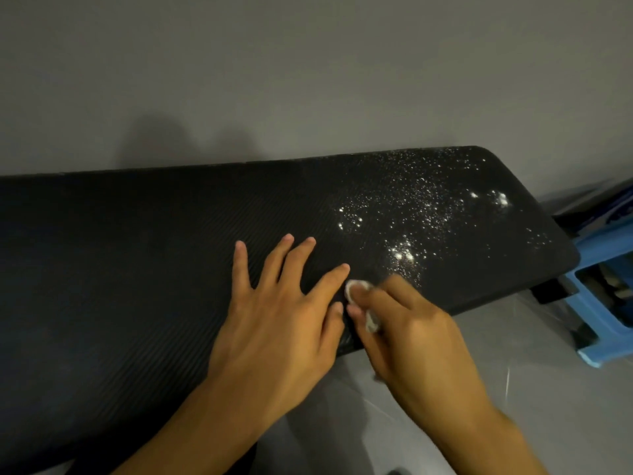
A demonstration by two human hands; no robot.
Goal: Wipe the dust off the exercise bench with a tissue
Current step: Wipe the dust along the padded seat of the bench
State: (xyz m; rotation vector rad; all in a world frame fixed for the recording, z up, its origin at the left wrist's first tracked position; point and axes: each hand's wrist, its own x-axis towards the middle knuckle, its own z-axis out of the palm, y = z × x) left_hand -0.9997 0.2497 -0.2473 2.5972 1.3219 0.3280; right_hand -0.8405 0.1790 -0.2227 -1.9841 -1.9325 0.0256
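Note:
A long black padded exercise bench [137, 255] runs across the view against a grey wall. White dust specks [421, 214] cover its right end. My left hand [284, 310] lies flat on the pad with fingers spread. Just to its right, my right hand [407, 323] grips a small crumpled white tissue [358, 289] and holds it against the pad near the front edge, at the lower left border of the dusty patch. Most of the tissue is hidden under my fingers.
A blue plastic stool [606, 303] stands on the floor beyond the bench's right end. Light grey floor [534, 371] shows in front of the bench at the right. The wall [308, 80] runs directly behind the bench.

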